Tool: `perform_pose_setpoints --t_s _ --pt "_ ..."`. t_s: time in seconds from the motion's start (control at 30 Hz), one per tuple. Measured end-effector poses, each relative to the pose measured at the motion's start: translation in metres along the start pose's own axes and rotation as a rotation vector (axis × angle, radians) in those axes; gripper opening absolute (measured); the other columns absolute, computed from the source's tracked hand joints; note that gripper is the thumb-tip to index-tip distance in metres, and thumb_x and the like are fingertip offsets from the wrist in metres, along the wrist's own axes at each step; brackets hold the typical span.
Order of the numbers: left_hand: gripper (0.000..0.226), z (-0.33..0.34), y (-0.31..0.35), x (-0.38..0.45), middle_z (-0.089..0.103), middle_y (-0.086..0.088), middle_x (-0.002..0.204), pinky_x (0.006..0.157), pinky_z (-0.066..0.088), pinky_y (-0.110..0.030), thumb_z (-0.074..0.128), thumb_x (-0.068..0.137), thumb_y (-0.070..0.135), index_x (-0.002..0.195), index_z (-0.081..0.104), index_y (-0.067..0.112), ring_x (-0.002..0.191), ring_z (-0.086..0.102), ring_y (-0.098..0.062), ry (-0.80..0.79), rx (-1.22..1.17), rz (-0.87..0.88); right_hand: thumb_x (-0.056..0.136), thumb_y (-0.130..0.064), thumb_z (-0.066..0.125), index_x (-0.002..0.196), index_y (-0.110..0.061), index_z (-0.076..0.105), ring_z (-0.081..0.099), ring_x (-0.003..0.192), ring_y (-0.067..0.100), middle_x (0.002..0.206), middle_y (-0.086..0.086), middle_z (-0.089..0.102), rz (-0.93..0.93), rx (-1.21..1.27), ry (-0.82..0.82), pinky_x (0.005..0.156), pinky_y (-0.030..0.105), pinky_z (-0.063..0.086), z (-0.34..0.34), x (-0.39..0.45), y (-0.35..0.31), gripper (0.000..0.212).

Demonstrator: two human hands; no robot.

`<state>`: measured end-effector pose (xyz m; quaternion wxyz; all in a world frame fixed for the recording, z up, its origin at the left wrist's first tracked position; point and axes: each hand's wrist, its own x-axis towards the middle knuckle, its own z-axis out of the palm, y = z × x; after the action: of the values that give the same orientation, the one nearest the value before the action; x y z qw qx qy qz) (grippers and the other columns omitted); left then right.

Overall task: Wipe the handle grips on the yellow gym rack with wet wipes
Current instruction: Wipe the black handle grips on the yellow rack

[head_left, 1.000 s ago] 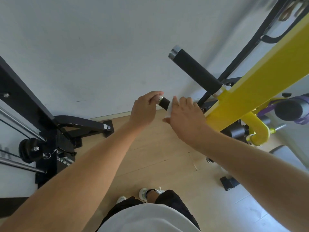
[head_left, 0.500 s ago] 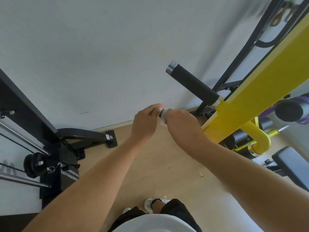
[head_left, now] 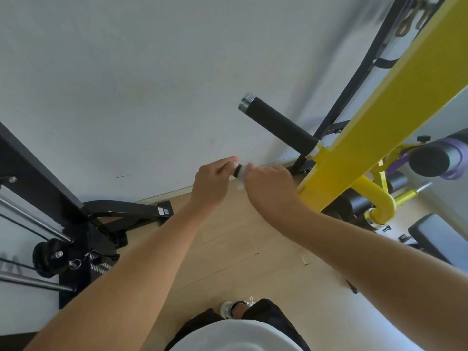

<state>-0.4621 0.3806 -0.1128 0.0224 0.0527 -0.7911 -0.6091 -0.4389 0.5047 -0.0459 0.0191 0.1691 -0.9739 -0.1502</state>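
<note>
A yellow rack beam (head_left: 379,122) slants from top right toward the middle. Two black foam grips stick out of it to the left. The upper grip (head_left: 278,122) is bare, with a chrome end cap. The lower grip (head_left: 238,170) is almost all covered by my hands; only a short black piece shows between them. My left hand (head_left: 212,184) pinches its free end. My right hand (head_left: 269,183) is wrapped round the grip with a white wet wipe (head_left: 243,174) showing at its fingers.
A black cable machine (head_left: 58,224) with chrome rods stands at the left, its foot reaching along the wall. A padded roller with a purple band (head_left: 440,158) and a black bench (head_left: 435,236) sit at the right. Wooden floor lies below my arms.
My right hand slid outward along the lower grip toward my left hand, covering more of it. The view has tilted slightly, so the upper grip sits lower in the frame.
</note>
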Motion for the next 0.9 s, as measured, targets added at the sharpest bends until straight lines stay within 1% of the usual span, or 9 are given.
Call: perform_pose_setpoints --t_s 0.07,0.13,0.2,0.3,0.37,0.47,0.6,0.8,0.9 --pt "0.032 0.001 0.001 -0.001 0.073 0.003 0.112 0.091 0.048 -0.02 0.049 0.103 0.029 0.127 0.069 0.021 0.103 0.062 -0.009 0.007 0.021 0.014 0.1 -0.024 0.056 0.13 -0.003 0.053 0.061 0.08 0.025 0.096 0.009 0.062 -0.048 -0.314 -0.138 0.088 0.041 0.051 -0.007 -0.024 0.005 0.037" --pt "0.034 0.002 0.002 -0.003 0.073 -0.002 0.115 0.101 0.05 -0.028 0.049 0.103 0.031 0.13 0.067 0.019 0.104 0.064 -0.013 0.028 0.031 0.032 0.096 -0.034 0.062 0.143 0.001 0.043 0.062 0.102 0.036 0.127 0.022 0.058 -0.165 -0.627 -0.272 0.103 0.056 0.042 -0.015 -0.042 0.009 0.062" --pt "0.035 0.004 0.003 -0.004 0.073 -0.001 0.116 0.098 0.05 -0.022 0.048 0.104 0.031 0.13 0.067 0.019 0.103 0.065 -0.012 0.038 0.046 0.041 0.095 -0.038 0.063 0.144 0.002 0.042 0.06 0.115 0.043 0.134 0.025 0.055 -0.208 -0.762 -0.289 0.109 0.062 0.034 -0.018 -0.046 0.011 0.067" --pt "0.032 0.004 0.004 -0.001 0.07 0.006 0.091 0.07 0.043 -0.013 0.048 0.103 0.029 0.126 0.07 0.022 0.074 0.057 -0.004 0.017 0.071 0.023 0.1 -0.027 0.056 0.13 -0.001 0.055 0.065 0.092 0.028 0.097 0.013 0.062 -0.135 -0.519 -0.177 0.103 0.052 0.041 -0.01 -0.031 0.01 0.04" --pt "0.031 0.003 0.004 0.001 0.071 0.009 0.092 0.073 0.042 -0.018 0.049 0.102 0.03 0.124 0.071 0.024 0.078 0.059 -0.004 0.006 0.052 0.001 0.103 -0.024 0.052 0.12 -0.005 0.059 0.059 0.077 0.021 0.082 0.007 0.055 -0.06 -0.26 -0.047 0.094 0.041 0.045 -0.001 -0.014 0.006 0.027" --pt "0.03 0.0 0.004 0.004 0.072 0.007 0.12 0.086 0.042 -0.011 0.05 0.102 0.025 0.122 0.072 0.023 0.108 0.061 -0.006 0.01 0.043 -0.01 0.105 -0.034 0.048 0.114 -0.01 0.065 0.062 0.081 0.019 0.09 0.004 0.068 0.001 0.07 0.108 0.09 0.038 0.047 0.015 0.011 -0.001 0.031" --pt "0.031 -0.006 0.003 0.002 0.072 0.006 0.12 0.076 0.037 0.001 0.048 0.103 0.024 0.12 0.073 0.02 0.104 0.059 -0.002 0.01 0.1 0.023 0.103 -0.036 0.052 0.122 -0.011 0.059 0.068 0.094 0.022 0.107 0.006 0.071 0.062 0.192 0.139 0.091 0.039 0.05 0.027 0.012 -0.009 0.032" --pt "0.032 -0.008 0.002 -0.003 0.069 0.003 0.1 0.071 0.041 -0.008 0.048 0.104 0.029 0.124 0.07 0.02 0.075 0.056 -0.001 0.018 0.139 0.046 0.091 -0.038 0.065 0.139 -0.002 0.04 0.054 0.118 0.045 0.133 0.026 0.046 -0.132 -0.69 -0.317 0.108 0.068 0.03 0.001 -0.033 -0.002 0.065" --pt "0.033 -0.006 0.002 -0.006 0.067 0.006 0.097 0.071 0.04 -0.011 0.047 0.104 0.032 0.125 0.069 0.02 0.075 0.056 -0.002 0.013 0.136 0.051 0.089 -0.044 0.069 0.149 -0.004 0.032 0.043 0.131 0.05 0.144 0.029 0.039 -0.185 -0.741 -0.363 0.11 0.071 0.026 -0.001 -0.04 0.003 0.081"
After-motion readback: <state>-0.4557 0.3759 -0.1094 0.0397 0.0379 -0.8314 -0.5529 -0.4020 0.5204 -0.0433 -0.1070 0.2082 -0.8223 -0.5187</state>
